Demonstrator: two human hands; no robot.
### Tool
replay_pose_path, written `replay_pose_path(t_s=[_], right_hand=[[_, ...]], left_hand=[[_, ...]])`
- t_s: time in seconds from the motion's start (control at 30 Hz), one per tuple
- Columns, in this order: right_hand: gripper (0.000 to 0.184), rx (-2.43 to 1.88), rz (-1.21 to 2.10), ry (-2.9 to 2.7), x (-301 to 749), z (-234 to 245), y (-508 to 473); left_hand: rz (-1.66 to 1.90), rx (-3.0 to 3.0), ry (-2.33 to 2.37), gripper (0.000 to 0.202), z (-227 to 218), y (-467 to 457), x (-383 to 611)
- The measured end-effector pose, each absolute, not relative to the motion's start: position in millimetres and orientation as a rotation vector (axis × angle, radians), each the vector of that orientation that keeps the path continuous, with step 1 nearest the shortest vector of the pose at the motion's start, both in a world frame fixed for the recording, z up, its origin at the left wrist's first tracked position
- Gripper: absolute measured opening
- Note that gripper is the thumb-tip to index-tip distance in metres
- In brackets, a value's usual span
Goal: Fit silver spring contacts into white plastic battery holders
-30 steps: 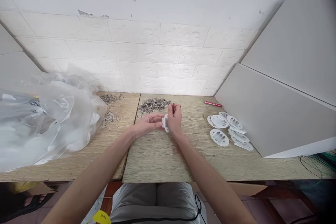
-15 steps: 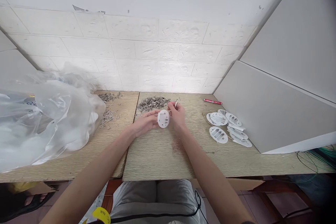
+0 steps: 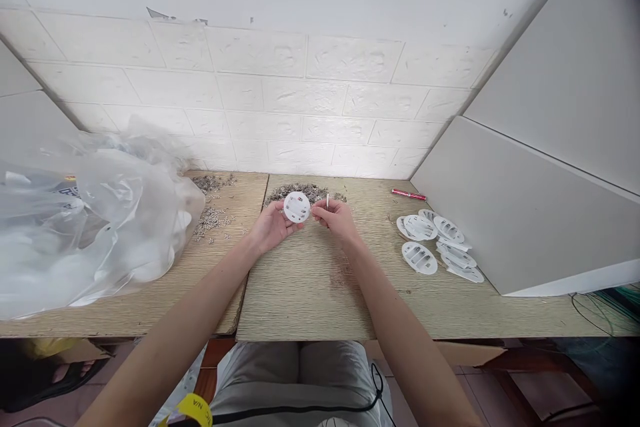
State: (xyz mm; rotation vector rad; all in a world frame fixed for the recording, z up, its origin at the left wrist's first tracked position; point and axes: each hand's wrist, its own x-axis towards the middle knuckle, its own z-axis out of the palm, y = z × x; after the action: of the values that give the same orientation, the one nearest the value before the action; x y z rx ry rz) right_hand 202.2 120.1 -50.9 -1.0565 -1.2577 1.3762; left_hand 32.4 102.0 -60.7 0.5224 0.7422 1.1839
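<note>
One round white plastic disc (image 3: 297,207) grasped by left hand (image 3: 273,227); right hand (image 3: 336,217) pinches one thin metal pin (image 3: 327,201); grey metal bits pile (image 3: 300,192) behind.

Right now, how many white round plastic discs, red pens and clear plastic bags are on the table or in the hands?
White plastic discs: 1 in the left hand at, about 6 in the pile
Red pen: 1
Clear plastic bag: 1
Total: about 9
</note>
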Motion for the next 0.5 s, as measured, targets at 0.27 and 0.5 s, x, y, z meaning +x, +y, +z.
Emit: replay_pose_path(t_s=[0.27,0.5], right_hand=[[0.017,-1.092,1.117,-1.454,204.0,-58.3,124.6],[0.012,-1.158,0.889,-1.555,201.6,-53.1,118.3]], left_hand=[[1.174,0.607,0.764,0.030,-59.3,98.6,35.0],[1.163,0.697,0.754,0.028,-61.1,98.4,36.3]])
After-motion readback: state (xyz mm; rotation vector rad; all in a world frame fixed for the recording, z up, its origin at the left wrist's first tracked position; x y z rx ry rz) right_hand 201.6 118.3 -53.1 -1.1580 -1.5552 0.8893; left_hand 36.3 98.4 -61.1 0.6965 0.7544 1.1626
